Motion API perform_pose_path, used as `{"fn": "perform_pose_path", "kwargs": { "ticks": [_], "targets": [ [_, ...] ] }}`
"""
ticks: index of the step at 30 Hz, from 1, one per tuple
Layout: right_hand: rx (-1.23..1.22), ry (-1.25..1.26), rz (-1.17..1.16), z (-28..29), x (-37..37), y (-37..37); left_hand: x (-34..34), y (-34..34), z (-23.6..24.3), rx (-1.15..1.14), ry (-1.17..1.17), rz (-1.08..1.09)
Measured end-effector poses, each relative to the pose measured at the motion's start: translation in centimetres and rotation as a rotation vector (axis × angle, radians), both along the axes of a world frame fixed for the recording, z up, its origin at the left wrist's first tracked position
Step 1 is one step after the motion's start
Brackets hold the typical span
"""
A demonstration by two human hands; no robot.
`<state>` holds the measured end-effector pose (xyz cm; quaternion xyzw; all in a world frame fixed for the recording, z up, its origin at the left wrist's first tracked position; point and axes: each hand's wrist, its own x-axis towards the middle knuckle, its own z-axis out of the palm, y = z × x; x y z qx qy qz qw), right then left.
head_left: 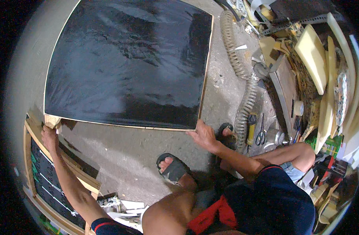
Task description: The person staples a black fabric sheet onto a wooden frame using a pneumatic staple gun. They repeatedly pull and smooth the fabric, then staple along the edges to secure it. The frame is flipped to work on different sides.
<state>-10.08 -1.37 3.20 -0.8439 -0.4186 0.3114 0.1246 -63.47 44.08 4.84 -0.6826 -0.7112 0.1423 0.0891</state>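
A large wooden frame (124, 66) covered with shiny, wrinkled black sheeting stretches out in front of me. Its pale wood edge shows along the sides. My left hand (50, 137) is closed at the near left corner, around a short wooden block (53, 121) that sticks out under the frame. At the near right corner, my right hand (204, 137) grips the frame's edge, thumb pointing toward the corner and the other fingers partly hidden.
Another wooden frame (28, 156) with dark backing and white straps stands at the lower left. To the right lie a coiled air hose (246, 105), scissors (261, 135), a roll of tape (299, 108) and piled foam pieces (311, 55). White scraps (132, 205) lie near my left leg.
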Motion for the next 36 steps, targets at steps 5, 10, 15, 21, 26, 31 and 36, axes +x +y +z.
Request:
{"fn": "perform_pose_path", "kwargs": {
  "ticks": [5, 10, 15, 21, 26, 31, 36],
  "targets": [
    [0.055, -0.042, 0.052, -0.5, 4.9, 0.3, 0.2, -1.6, 0.2, 0.002, -0.171, -0.143],
    [0.176, -0.280, 0.136, -0.6, 14.6, 8.0, 2.1, -4.7, 0.2, 0.085, -0.259, -0.349],
    [0.140, -0.529, 0.261, 1.2, 24.4, 21.9, 9.3, -10.5, 1.6, 0.113, -0.211, -0.191],
    [0.485, -0.577, -0.382, 1.4, 22.5, 32.4, 22.0, -21.9, 5.2, -0.028, -0.618, 0.186],
    [0.556, -0.018, -0.141, 1.6, 7.4, 24.0, 26.6, -30.5, 6.9, -0.266, -0.862, 0.181],
    [0.102, 0.531, 0.101, 3.3, -8.1, 9.5, 26.8, -34.6, 6.8, -0.381, -1.003, 0.214],
    [-0.140, 1.090, -0.139, 2.3, -12.6, 8.1, 26.0, -35.4, 5.3, -0.365, -1.118, 0.205]
  ]
}}
